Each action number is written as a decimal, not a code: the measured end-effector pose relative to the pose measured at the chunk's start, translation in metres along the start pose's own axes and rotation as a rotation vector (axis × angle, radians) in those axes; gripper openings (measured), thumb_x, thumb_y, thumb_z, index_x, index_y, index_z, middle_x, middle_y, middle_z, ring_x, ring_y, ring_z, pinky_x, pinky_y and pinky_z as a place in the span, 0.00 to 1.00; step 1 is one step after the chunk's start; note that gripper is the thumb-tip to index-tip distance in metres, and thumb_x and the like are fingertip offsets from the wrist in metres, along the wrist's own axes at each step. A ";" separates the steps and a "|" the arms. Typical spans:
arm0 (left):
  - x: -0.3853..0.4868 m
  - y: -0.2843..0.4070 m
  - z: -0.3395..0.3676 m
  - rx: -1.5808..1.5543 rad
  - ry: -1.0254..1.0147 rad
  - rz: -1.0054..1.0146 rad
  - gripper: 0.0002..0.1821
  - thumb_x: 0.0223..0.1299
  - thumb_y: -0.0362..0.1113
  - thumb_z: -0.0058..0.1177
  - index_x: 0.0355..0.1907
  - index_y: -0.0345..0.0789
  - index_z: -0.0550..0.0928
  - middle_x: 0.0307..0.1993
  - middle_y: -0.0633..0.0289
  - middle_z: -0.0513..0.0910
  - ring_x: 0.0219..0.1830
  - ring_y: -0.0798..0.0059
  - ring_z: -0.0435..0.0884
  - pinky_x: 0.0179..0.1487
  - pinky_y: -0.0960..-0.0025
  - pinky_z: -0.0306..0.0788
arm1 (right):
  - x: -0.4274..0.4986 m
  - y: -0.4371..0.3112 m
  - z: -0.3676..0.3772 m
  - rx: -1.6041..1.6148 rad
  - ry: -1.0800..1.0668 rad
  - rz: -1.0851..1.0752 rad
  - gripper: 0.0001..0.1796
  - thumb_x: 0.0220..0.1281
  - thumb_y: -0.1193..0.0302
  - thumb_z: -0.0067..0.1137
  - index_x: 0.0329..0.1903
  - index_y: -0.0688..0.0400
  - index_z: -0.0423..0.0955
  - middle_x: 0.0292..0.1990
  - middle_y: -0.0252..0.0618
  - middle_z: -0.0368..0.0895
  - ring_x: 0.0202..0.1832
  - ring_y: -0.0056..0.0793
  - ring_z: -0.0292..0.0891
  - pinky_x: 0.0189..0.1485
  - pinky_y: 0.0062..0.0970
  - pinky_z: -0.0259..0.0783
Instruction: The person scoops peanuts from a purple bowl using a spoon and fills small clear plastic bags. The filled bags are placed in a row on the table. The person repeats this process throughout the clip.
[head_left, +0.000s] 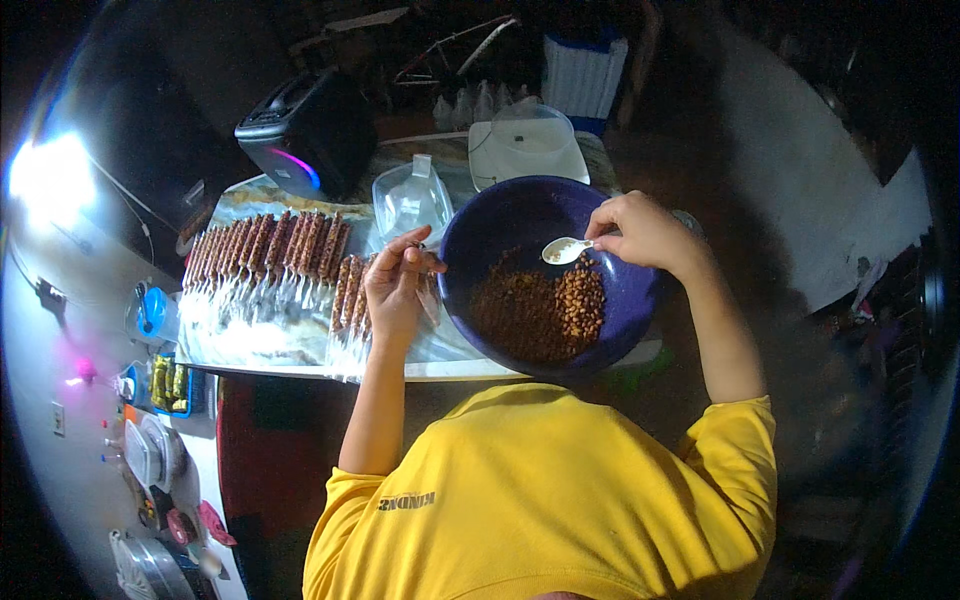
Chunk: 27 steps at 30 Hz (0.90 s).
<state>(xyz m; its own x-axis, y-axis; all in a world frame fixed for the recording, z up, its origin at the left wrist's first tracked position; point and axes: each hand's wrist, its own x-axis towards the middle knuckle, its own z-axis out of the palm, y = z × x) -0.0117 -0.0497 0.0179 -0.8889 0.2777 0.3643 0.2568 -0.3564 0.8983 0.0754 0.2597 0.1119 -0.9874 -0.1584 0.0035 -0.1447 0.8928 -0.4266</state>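
A purple plastic basin (495, 210) holds a heap of peanuts (581, 304), darker and finer-looking on its left side. Over the basin, my right hand (637, 229) grips a white spoon (564, 250) with a little white, grainy matter in its bowl. My left hand (401, 277) is raised at the basin's left rim, thumb near the fingertips; whether it pinches something small is unclear. Below and behind it lie narrow clear bags filled with peanuts (349, 292). A longer row of such filled bags (262, 244) lies further left on the marble-patterned table (300, 341).
Behind my left hand stands a clear plastic container (411, 199). A black speaker (307, 135) is at the back left. Beyond the basin, a round clear tub (532, 131) rests on a white lid or tray (480, 161). A side counter at left carries a blue basket (184, 401) and several containers.
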 end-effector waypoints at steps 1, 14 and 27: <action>0.000 -0.003 -0.004 0.056 0.025 -0.011 0.17 0.72 0.37 0.48 0.56 0.28 0.77 0.32 0.65 0.78 0.33 0.82 0.78 0.42 0.78 0.71 | -0.001 0.006 0.008 0.014 0.025 -0.019 0.06 0.48 0.76 0.64 0.33 0.62 0.82 0.32 0.49 0.85 0.36 0.40 0.83 0.41 0.35 0.75; 0.019 -0.010 -0.038 -0.064 0.024 0.015 0.23 0.71 0.35 0.45 0.67 0.34 0.66 0.27 0.74 0.66 0.22 0.89 0.60 0.25 0.83 0.58 | -0.016 0.026 0.054 0.090 -0.080 0.047 0.09 0.49 0.77 0.62 0.37 0.63 0.82 0.35 0.49 0.85 0.41 0.40 0.82 0.46 0.34 0.75; 0.023 0.022 -0.088 -0.647 0.210 0.020 0.28 0.71 0.32 0.42 0.72 0.38 0.56 0.24 0.71 0.62 0.18 0.87 0.54 0.17 0.81 0.49 | -0.018 0.037 0.056 0.104 -0.076 0.019 0.09 0.48 0.77 0.62 0.35 0.64 0.83 0.35 0.48 0.85 0.41 0.41 0.82 0.46 0.33 0.75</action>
<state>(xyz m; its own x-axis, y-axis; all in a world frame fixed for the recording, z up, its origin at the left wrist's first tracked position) -0.0596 -0.1293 0.0245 -0.9580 0.1097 0.2649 0.0531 -0.8399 0.5401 0.0916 0.2718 0.0450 -0.9816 -0.1769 -0.0720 -0.1149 0.8480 -0.5174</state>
